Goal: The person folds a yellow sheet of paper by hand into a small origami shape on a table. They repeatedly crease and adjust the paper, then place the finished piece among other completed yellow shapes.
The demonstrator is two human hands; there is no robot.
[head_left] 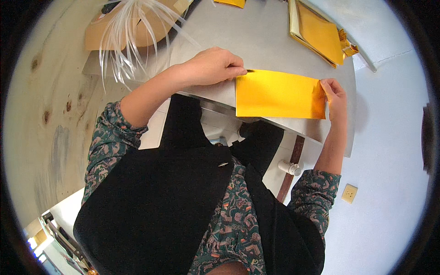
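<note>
A flat yellow rectangular sheet (280,95), whose material I cannot make out for sure, is stretched between my hands at the near edge of the grey table. My left hand (214,67) pinches its upper left corner between thumb and fingers. At the opposite end, my right hand (335,94) grips the upper right corner, thumb on the front face. The lower edge of the sheet overhangs the table's near edge. Some fingertips of both hands are hidden behind the sheet.
A stack of yellow sheets (318,34) lies at the far right of the grey table (229,27). To the left, clear plastic strips (133,36) spill over a brown cardboard box (98,37). A white wall (385,114) borders the right side; a white bottle (289,167) is below the table.
</note>
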